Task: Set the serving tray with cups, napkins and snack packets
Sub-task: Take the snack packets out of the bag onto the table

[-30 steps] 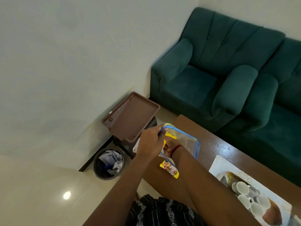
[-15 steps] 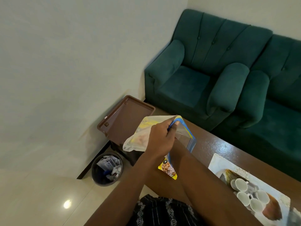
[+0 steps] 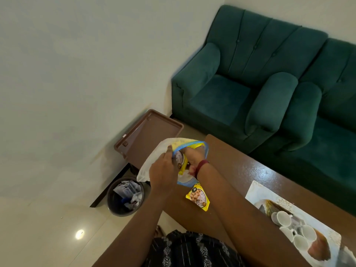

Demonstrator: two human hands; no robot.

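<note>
A clear zip bag point(image 3: 154, 162) with a blue rim is held open above the near left end of the brown table point(image 3: 237, 170), partly out past the table's edge. The left hand point(image 3: 163, 174) is clenched on the bag's rim and side. The right hand point(image 3: 194, 155), with a red band at the wrist, is pushed into the bag's mouth; whether it is closed around the yellow snack packet point(image 3: 183, 164) seen inside cannot be told. A second yellow snack packet point(image 3: 198, 196), printed with a picture of nuts, lies flat on the table just below the bag, close to the table's edge.

Open table surface is seen between this packet and the serving tray point(image 3: 256, 191), which sits well to the right. White cups point(image 3: 294, 232) are clustered on the tray, some tipped on their sides.

Beyond the table's left edge, a brown bin with its lid raised point(image 3: 150, 135) stands against the wall, and a round waste basket point(image 3: 125, 197) holding crumpled paper stands on the floor beside it. Green armchairs point(image 3: 240, 83) stand close along the table's far side.
</note>
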